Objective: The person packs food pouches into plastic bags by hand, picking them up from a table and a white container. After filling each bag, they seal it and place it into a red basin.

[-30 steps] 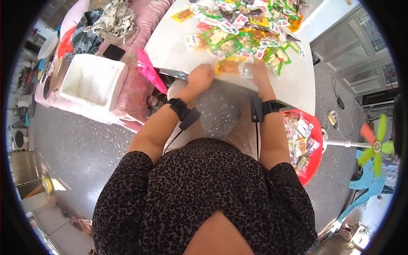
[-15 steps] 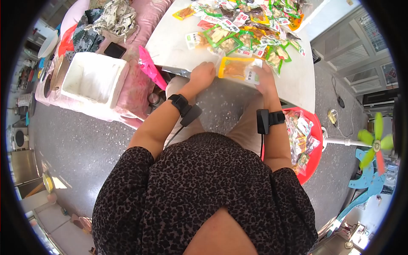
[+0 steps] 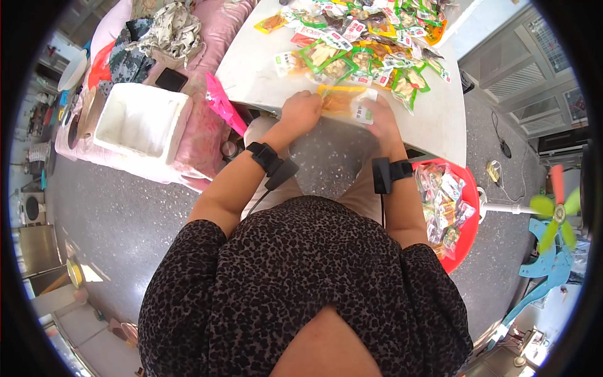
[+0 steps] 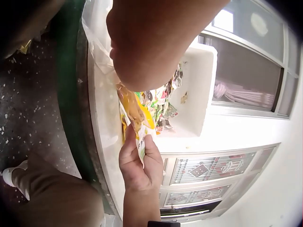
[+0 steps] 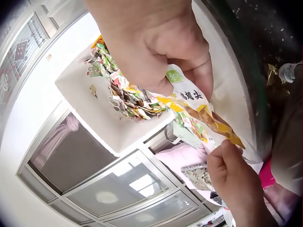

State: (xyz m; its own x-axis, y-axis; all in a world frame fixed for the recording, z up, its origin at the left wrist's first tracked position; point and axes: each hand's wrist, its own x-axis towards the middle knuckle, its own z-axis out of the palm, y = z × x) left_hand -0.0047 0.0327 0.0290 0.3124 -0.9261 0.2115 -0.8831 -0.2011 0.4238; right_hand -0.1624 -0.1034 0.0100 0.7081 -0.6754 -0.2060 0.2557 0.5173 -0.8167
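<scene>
A yellow and white food packet (image 3: pixel 342 100) with brownish-orange food inside is stretched between the two hands at the near edge of the white table (image 3: pixel 251 69). My right hand (image 3: pixel 383 122) pinches its white, printed end, thumb on one face and fingers on the other, as the left wrist view shows. At the opposite, yellow end, my left hand (image 3: pixel 300 113) has its fingers curled, and thumb and forefinger grip the packet's edge in the right wrist view. Just beyond the packet lies a heap of similar packets (image 3: pixel 361 56) with green, orange and white wrappers.
A red basin (image 3: pixel 465 232) full of packets stands beside the table on the right. Left of the table, a white foam box (image 3: pixel 135 125), a phone (image 3: pixel 171 80) and clothes rest on a pink bed. A pink bag (image 3: pixel 223 107) hangs at the table's left corner. A fan (image 3: pixel 559 213) stands far right.
The packet has shifted left from half a second ago, closing the gap to the left hand, which now grips its end. The right hand moved left with it.
</scene>
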